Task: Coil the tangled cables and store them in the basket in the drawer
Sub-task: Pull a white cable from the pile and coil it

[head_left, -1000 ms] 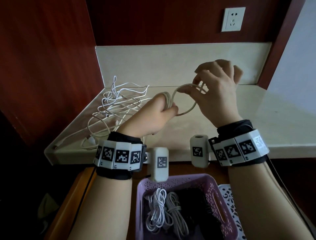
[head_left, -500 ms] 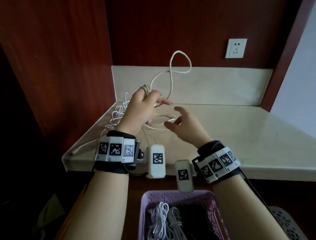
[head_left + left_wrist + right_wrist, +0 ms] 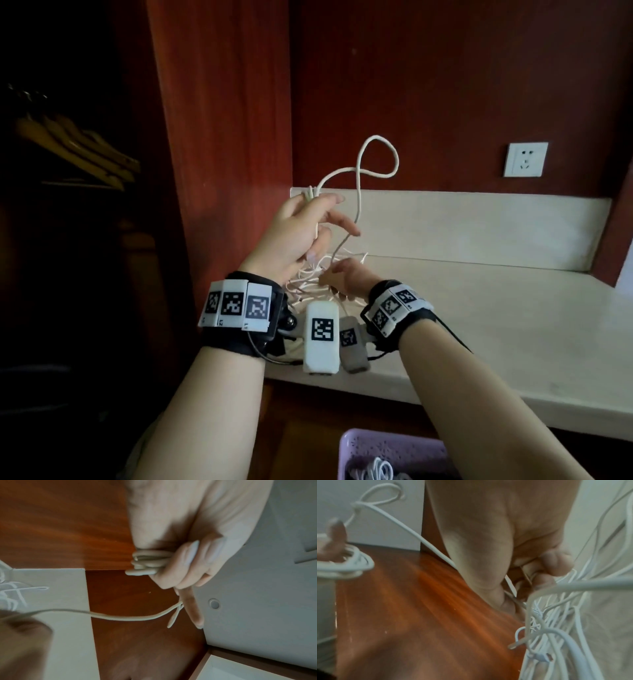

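We found the left hand [image 3: 294, 236] gripping coiled beige cable [image 3: 147, 562]; the right hand [image 3: 346, 279] pinched its free strand beside the tangled white cables [image 3: 556, 622].

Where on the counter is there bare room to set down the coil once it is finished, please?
The counter is bare right of the right hand, from the backsplash to the front edge. The corner by the wood panel is crowded: the tangled cables lie there, under the left hand and its coil.
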